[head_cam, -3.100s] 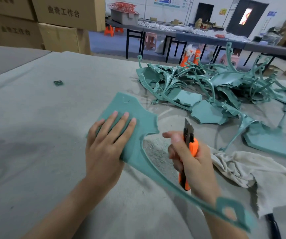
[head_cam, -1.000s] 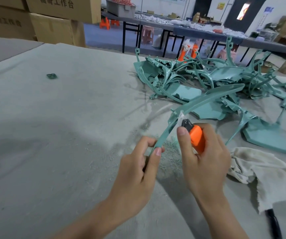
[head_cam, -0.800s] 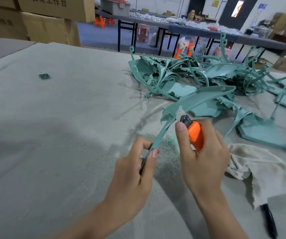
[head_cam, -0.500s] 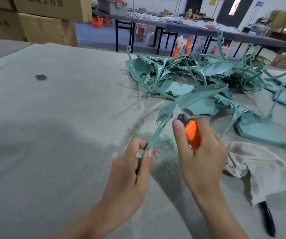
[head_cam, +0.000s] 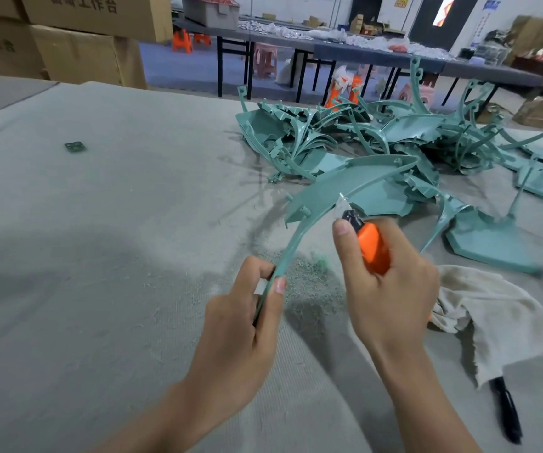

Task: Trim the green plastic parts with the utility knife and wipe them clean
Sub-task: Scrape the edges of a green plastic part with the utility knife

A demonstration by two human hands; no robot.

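A curved green plastic part [head_cam: 338, 188] is held up above the grey bench [head_cam: 100, 240]. The left hand [head_cam: 247, 325] pinches its narrow lower end. The right hand [head_cam: 384, 289] is wrapped around an orange utility knife [head_cam: 373, 246], whose blade touches the part's edge. A pile of green parts [head_cam: 378, 138] lies behind, and a dirty cloth [head_cam: 492, 315] lies just right of the right hand. Green shavings [head_cam: 309, 273] litter the bench below.
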